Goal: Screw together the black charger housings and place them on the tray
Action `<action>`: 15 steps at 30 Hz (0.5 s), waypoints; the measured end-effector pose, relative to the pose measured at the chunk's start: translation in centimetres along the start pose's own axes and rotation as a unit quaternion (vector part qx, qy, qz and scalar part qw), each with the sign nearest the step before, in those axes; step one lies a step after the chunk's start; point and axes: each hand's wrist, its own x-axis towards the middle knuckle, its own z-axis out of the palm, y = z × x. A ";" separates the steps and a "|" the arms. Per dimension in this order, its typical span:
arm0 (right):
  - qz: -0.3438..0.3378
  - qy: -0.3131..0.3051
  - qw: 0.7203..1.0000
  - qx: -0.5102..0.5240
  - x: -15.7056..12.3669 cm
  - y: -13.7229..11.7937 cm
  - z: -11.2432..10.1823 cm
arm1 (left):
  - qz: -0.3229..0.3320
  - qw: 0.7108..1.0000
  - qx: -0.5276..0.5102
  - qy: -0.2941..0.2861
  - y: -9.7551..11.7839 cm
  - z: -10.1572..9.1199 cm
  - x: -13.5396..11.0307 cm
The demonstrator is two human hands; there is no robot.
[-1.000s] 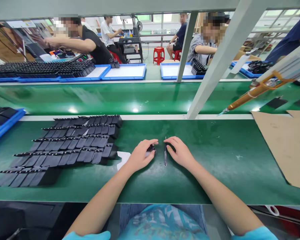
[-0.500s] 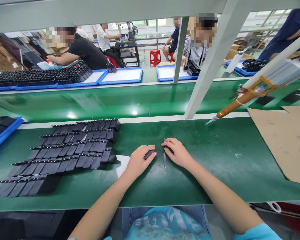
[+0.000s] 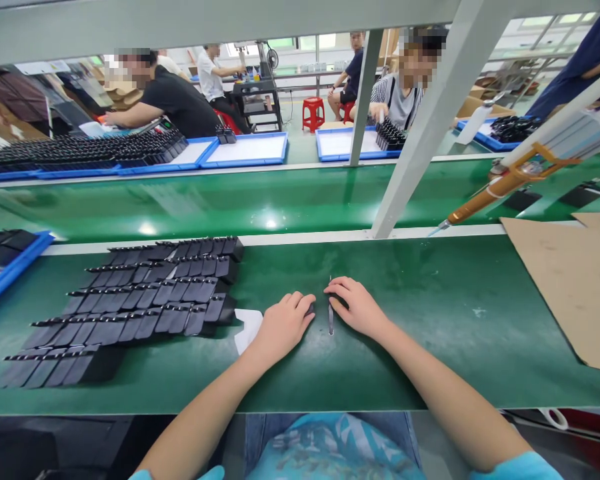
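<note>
My left hand (image 3: 289, 323) rests on the green bench with its fingers bent over a small black piece (image 3: 311, 309). Most of that piece is hidden under the fingers, so its kind does not show. A short gap to the right, my right hand (image 3: 356, 305) has its fingertips closed around the middle of slim metal tweezers (image 3: 331, 323). The tweezers lie lengthwise on the bench, thin tip pointing away from me. A torn scrap of white paper (image 3: 249, 328) is beside my left wrist. Left of it stand slanted rows of black plastic cases (image 3: 145, 327).
An orange-brown dispenser with a thin nozzle (image 3: 480, 200) hangs at the right, above brown cardboard (image 3: 565, 287). A slanted white post (image 3: 405, 160) rises from the bench's far edge. Beyond the green belt (image 3: 300, 200), several people sit near blue trays (image 3: 245, 162).
My left hand has rolled over the small black piece, covering more of it. The right hand stays on the tweezers. The whole view has shifted slightly.
</note>
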 end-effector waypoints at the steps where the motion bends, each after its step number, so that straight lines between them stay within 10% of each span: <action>1: 0.000 0.001 1.000 0.002 0.0 0.0 0.0 | -0.013 0.999 -0.051 0.010 -0.1 0.1 0.1; 4: 0.002 0.006 1.000 0.014 0.1 0.1 0.0 | -0.092 0.938 -0.333 0.042 -0.3 0.5 0.3; 10: 0.003 0.006 1.000 0.026 0.2 0.3 -0.1 | -0.158 0.574 -0.804 -0.017 0.1 -0.3 0.5; 15: 0.002 0.002 1.000 0.014 0.2 0.5 0.0 | -0.116 0.481 -0.869 -0.023 0.1 -0.9 0.4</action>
